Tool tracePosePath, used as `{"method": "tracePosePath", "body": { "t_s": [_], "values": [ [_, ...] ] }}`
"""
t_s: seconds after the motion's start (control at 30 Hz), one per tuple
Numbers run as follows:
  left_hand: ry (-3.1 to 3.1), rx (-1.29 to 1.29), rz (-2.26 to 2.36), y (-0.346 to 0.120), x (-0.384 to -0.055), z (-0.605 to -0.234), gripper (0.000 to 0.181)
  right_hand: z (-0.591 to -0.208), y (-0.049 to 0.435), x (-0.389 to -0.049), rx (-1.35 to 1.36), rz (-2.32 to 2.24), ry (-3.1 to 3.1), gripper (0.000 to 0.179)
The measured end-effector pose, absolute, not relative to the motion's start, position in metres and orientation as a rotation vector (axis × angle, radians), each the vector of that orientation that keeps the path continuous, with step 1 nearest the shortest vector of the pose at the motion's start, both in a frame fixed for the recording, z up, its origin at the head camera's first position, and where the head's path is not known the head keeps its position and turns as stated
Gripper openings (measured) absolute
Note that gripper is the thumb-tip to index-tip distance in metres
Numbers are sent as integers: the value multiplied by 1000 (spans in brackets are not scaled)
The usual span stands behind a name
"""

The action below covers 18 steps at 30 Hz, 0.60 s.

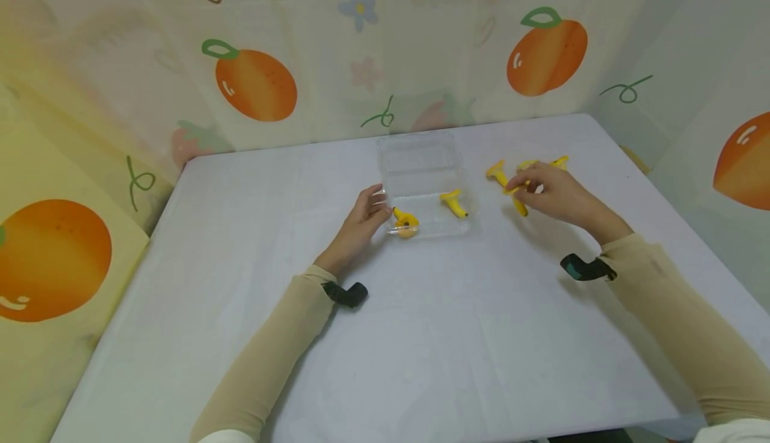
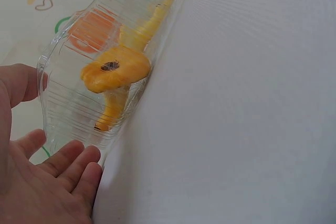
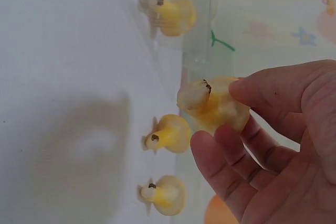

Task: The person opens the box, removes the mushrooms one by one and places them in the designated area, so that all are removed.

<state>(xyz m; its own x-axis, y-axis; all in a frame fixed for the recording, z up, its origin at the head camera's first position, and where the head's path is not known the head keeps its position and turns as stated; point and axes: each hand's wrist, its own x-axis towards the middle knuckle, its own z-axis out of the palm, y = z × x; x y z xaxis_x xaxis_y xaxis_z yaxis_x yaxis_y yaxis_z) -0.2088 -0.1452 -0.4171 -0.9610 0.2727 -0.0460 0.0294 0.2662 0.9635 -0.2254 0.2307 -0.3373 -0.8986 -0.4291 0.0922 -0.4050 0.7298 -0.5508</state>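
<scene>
My right hand point(image 1: 556, 192) pinches a yellow trumpet-shaped mushroom point(image 3: 210, 106) between thumb and fingers, lifted over the table right of a clear plastic box point(image 1: 428, 214). Two similar mushrooms lie inside that box: one at the front left point(image 1: 406, 224) with its cap facing me, the other on the right side point(image 1: 454, 203). At the box's left wall is my left hand point(image 1: 361, 219), its fingers relaxed and touching the plastic. In the left wrist view the front mushroom point(image 2: 115, 72) shows through the ribbed wall, with a dark spot in its cap.
More yellow mushrooms stand on the table behind my right hand, one at the left point(image 1: 496, 173) and another at the right point(image 1: 561, 162). The box's hinged lid point(image 1: 418, 156) lies folded back toward the patterned backdrop point(image 1: 385, 49). A white cloth covers the table point(image 1: 385, 349).
</scene>
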Motion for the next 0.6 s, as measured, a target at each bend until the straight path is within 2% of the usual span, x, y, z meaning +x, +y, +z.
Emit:
{"method": "tracePosePath", "body": {
  "t_s": [0.27,0.6],
  "values": [
    [2324,290,1806,-144,-208,-416,64,-343,233,-224,-758,-954,2870,19],
    [2333,274,1795,-145,-208,-416,64,-352,233,-222,-691,-955,2849,21]
  ]
}}
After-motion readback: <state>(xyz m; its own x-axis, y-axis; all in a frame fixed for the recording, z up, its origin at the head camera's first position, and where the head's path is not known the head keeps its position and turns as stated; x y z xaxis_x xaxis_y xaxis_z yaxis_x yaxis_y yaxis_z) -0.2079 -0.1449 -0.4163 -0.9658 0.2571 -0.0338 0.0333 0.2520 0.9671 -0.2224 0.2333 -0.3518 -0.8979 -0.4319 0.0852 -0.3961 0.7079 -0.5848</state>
